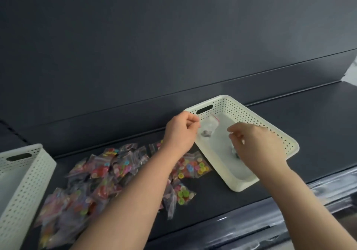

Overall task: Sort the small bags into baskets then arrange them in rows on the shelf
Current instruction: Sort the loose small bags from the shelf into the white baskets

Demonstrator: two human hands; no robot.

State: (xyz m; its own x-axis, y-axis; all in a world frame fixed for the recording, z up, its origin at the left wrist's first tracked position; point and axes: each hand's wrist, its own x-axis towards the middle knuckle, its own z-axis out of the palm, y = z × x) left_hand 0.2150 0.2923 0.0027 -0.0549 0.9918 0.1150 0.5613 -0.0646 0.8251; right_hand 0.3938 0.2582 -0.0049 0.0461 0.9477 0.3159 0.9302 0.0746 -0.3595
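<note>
While the sorting is under way, a white perforated left basket (25,182) is seen at the far left edge of the dark shelf (309,118). It is probably best kept for the other kind of bag. Just beside it, a loose pile of small bags (108,176) filled with coloured buttons is spread across the shelf, not yet sorted.

Further right, the left hand (180,134) is held at the near corner of the right basket (251,118). Its fingers are curled, and the edge of a clear bag (208,127) with dark pieces inside is pinched between them. That bag is hung within the rim, above the basket floor. It should be lowered close to the floor before it is let go, so that it is laid flat and not bounced out.

The right hand (257,143) is poised over the middle of the same basket with its fingers bent downward. A blurred second bag (234,152) is glimpsed beneath them, but whether it is gripped cannot be told. Both bags are best set side by side rather than stacked.
</note>
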